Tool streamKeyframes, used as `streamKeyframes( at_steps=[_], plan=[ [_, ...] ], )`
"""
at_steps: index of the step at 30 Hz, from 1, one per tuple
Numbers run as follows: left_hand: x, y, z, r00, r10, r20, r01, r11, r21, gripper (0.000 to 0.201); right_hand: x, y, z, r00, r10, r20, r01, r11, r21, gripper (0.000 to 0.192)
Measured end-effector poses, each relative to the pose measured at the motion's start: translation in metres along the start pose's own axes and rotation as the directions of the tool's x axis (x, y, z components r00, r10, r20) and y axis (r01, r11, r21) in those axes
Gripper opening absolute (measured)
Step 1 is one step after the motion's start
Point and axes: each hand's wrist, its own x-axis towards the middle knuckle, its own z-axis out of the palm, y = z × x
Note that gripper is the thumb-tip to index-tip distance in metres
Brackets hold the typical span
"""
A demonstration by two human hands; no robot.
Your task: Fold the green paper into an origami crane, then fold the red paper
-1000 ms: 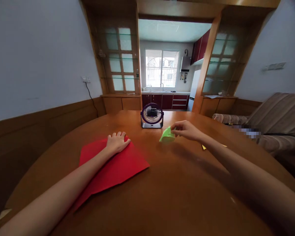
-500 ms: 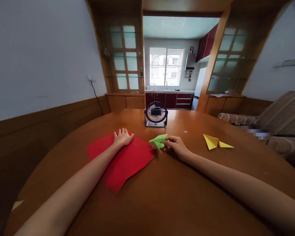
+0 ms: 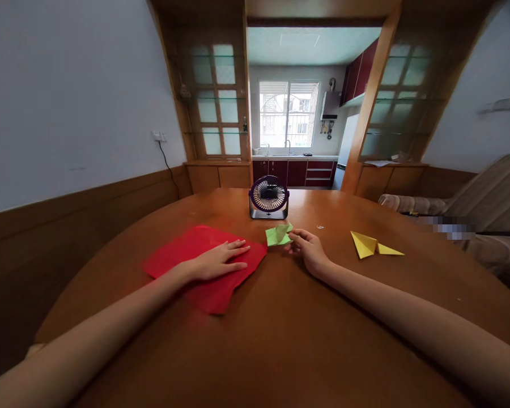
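Flat on a sheet of red paper (image 3: 182,243) rests my left hand (image 3: 221,259), its fingers stretched out toward the right. The paper lies on the table, its near edge blurred. My right hand (image 3: 308,249) pinches the right side of a folded piece of green paper (image 3: 275,235), just beyond the red sheet's right corner. Part of the green piece stands up from its flat portion. Further right, apart from both hands, a folded yellow paper (image 3: 365,245) lies on the wood.
A small dark fan (image 3: 268,195) stands on the round wooden table (image 3: 306,340) behind the papers. A tiny white scrap (image 3: 320,227) lies near it. A striped sofa (image 3: 488,198) is at the right, and a cabled wall socket (image 3: 158,136) at the left.
My left hand has slid right and nearer across the red paper, whose near corner has shifted. The green paper, held in my right hand, has turned and shows a different face.
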Motion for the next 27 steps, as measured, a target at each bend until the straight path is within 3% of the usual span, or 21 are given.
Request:
streamKeyframes(
  at_steps=[4,7,9,11,13,16,19,22,27],
  plan=[
    [0.009,-0.002,0.018,0.970,-0.210,-0.123,0.225,0.967,0.121,0.063,0.001,0.001,-0.001,0.999,-0.007,0.035,0.007,1.000,0.001,0.040],
    [0.025,0.006,0.016,0.932,-0.208,-0.296,0.243,0.966,0.088,0.057,0.000,0.001,-0.002,0.996,-0.042,0.073,0.043,0.999,-0.010,0.039],
    [0.033,0.017,0.013,0.880,-0.143,-0.452,0.136,0.989,-0.050,0.049,-0.002,0.000,-0.001,0.992,-0.060,0.112,0.062,0.998,-0.007,0.038],
    [0.039,0.032,0.014,0.852,-0.100,-0.514,-0.056,0.959,-0.279,0.047,-0.004,-0.001,0.002,0.984,-0.071,0.164,0.073,0.997,-0.005,0.036],
    [0.043,0.046,0.017,0.868,-0.055,-0.494,-0.239,0.825,-0.512,0.054,-0.007,-0.003,0.004,0.971,-0.109,0.214,0.118,0.992,-0.033,0.032],
    [0.046,0.058,0.023,0.852,-0.116,-0.510,-0.314,0.666,-0.676,0.059,-0.011,-0.007,0.007,0.939,-0.176,0.296,0.223,0.965,-0.135,0.025],
    [0.043,0.057,0.026,0.824,-0.149,-0.547,-0.306,0.696,-0.650,0.038,-0.016,-0.012,0.009,0.907,-0.178,0.381,0.281,0.931,-0.234,0.025],
    [0.038,0.053,0.029,0.816,-0.131,-0.563,-0.299,0.738,-0.605,0.016,-0.019,-0.016,0.009,0.895,-0.258,0.365,0.370,0.885,-0.282,0.027],
    [0.031,0.060,0.033,0.786,-0.060,-0.615,-0.315,0.817,-0.483,0.018,-0.023,-0.017,0.010,0.834,-0.457,0.310,0.551,0.726,-0.412,0.019]
  ],
)
